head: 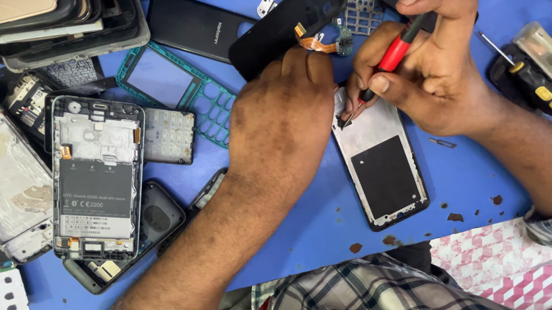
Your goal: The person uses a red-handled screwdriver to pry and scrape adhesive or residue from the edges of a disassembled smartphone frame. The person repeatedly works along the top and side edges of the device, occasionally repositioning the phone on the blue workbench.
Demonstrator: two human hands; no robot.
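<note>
Phone frame [381,167] pinned under left hand [281,120]; right hand [426,70] clamped on red screwdriver [390,57]

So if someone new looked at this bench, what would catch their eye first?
Probably the two hands at the centre: the right hand grips a red-handled screwdriver with its tip on an opened phone frame, which the left hand presses down at its top edge. Next, the bright blue table strewn with stripped phones, notably a teal keypad frame at upper left.
</note>
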